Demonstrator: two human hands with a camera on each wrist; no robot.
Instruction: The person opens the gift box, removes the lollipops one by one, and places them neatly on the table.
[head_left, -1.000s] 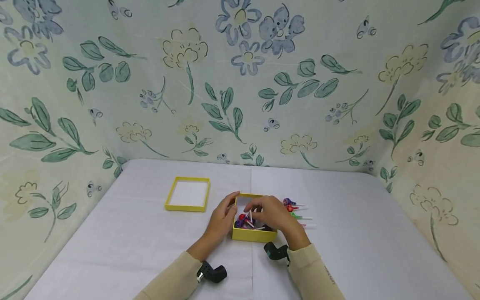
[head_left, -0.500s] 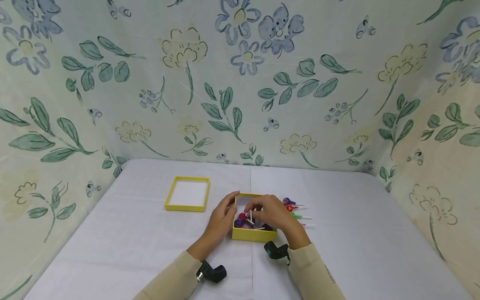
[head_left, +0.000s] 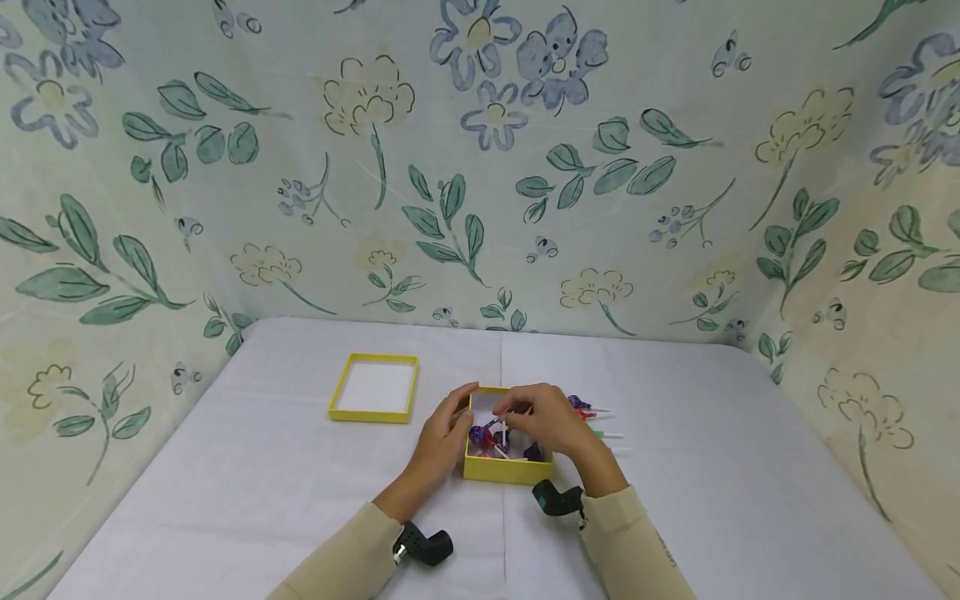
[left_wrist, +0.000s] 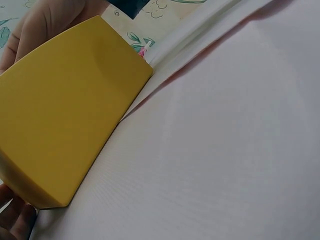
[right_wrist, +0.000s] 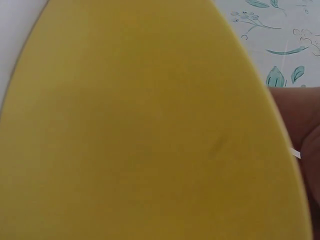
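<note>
A yellow open-topped box (head_left: 508, 472) stands on the table with several wrapped lollipops (head_left: 480, 434) inside, purple and red ones among them. My left hand (head_left: 442, 433) holds the box by its left wall, fingers along the side toward the far corner. In the left wrist view, fingers (left_wrist: 20, 217) show at the box's lower corner. Over the box, my right hand (head_left: 543, 417) has thumb and fingertips together and pinches a lollipop by its white stick (head_left: 505, 433). Its candy end is hard to make out among the others. The box wall (right_wrist: 140, 120) hides most of this hand in the right wrist view.
The yellow-rimmed lid (head_left: 371, 416) lies with its white inside up, left of the box. To the right, several lollipops lie in a column, a purple one (head_left: 577, 402) farthest, white sticks pointing right. Floral cloth (head_left: 450, 167) hangs behind the white-covered table (head_left: 720, 467).
My right hand has risen slightly and shifted a little away from me over the box. The lollipops beneath it have shifted. My left hand stays on the box.
</note>
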